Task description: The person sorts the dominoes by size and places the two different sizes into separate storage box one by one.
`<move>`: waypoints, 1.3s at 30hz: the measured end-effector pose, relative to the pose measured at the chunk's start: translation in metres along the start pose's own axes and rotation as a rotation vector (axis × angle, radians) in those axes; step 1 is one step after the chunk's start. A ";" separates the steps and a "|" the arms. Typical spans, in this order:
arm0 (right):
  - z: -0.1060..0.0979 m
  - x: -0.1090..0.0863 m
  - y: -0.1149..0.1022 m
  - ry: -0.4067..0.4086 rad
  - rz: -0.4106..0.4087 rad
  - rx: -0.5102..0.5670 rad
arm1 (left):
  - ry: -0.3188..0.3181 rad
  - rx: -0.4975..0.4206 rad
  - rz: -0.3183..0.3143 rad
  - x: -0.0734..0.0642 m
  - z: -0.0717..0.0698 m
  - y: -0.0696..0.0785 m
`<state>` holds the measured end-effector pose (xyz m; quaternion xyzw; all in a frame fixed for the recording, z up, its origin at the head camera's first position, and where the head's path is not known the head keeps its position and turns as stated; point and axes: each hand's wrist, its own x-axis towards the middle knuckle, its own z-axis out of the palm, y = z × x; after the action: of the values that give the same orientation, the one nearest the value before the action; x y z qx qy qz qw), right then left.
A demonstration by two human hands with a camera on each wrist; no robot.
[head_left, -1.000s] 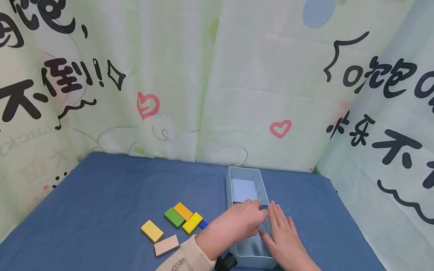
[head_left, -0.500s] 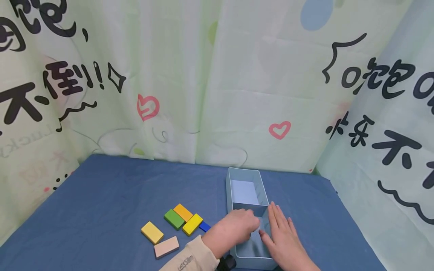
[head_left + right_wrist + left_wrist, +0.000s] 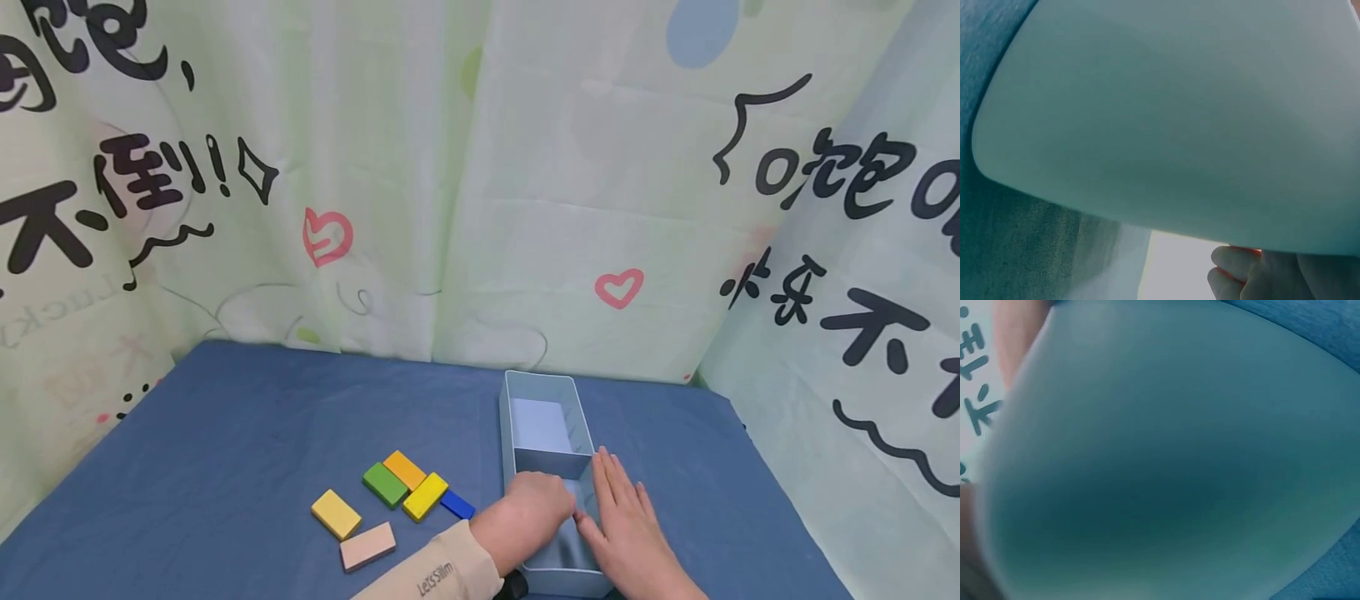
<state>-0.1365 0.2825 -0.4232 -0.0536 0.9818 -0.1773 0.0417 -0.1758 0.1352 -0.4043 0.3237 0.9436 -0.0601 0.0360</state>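
My left hand (image 3: 536,508) reaches over the left wall of a pale blue two-compartment box (image 3: 566,582), down into its near compartment. The fingers bend downward; their tips and anything between them are hidden. Along the box's right wall rests my right hand (image 3: 633,533), fingers straight and together, thumb pointing into the compartment. In the left wrist view the box wall (image 3: 1166,456) fills most of the picture, with skin (image 3: 1019,337) behind its edge. The right wrist view also shows mostly box wall (image 3: 1160,125), with fingertips (image 3: 1235,259) below it.
Left of the box lie rectangular blocks: green (image 3: 386,486), orange (image 3: 405,470), yellow (image 3: 425,497), blue (image 3: 457,504), pale yellow (image 3: 336,514) and pale pink (image 3: 367,547). The blue cloth (image 3: 247,450) covers the table. A printed curtain (image 3: 465,167) hangs behind.
My left hand has drawn back from the box's divider toward me, deeper into the near compartment, uncovering the divider. More of the blue block shows. My right hand has stayed put.
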 end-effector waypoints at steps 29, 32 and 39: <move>0.000 0.001 0.001 -0.016 0.007 -0.002 | 0.073 0.166 -0.082 0.003 0.009 0.009; 0.001 0.002 0.001 -0.022 0.023 -0.002 | 0.065 0.163 -0.062 0.004 0.009 0.009; 0.002 0.003 0.000 -0.022 0.033 0.000 | 0.084 0.175 -0.027 0.003 0.009 0.007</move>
<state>-0.1392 0.2816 -0.4254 -0.0395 0.9820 -0.1761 0.0555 -0.1739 0.1409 -0.4146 0.3149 0.9397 -0.1291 -0.0331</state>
